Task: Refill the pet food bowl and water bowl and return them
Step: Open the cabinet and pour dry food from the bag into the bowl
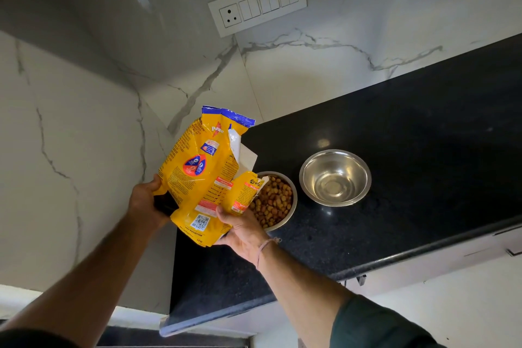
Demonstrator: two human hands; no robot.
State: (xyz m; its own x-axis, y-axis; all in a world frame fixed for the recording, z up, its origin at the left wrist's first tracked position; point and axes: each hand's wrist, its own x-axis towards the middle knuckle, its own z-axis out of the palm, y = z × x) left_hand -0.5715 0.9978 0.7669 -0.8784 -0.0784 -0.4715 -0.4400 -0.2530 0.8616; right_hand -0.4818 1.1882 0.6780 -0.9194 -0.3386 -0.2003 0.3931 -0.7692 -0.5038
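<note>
Black speckled granite countertop [423, 150] here, pretty glossy. Two steel bowls are parked on it side by side, close but not touching. The left bowl [293, 206] is filled with brown kibble [275, 200]; a bit of clear water can be seen in the right bowl [313, 175].

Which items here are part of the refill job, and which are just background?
Job: yellow plastic pet food bag, gripped by left hand and right hand; round steel bowl of brown kibble; second round steel bowl beside it.
Background: black speckled stone counter; white switch plate; white veined marble wall.
</note>
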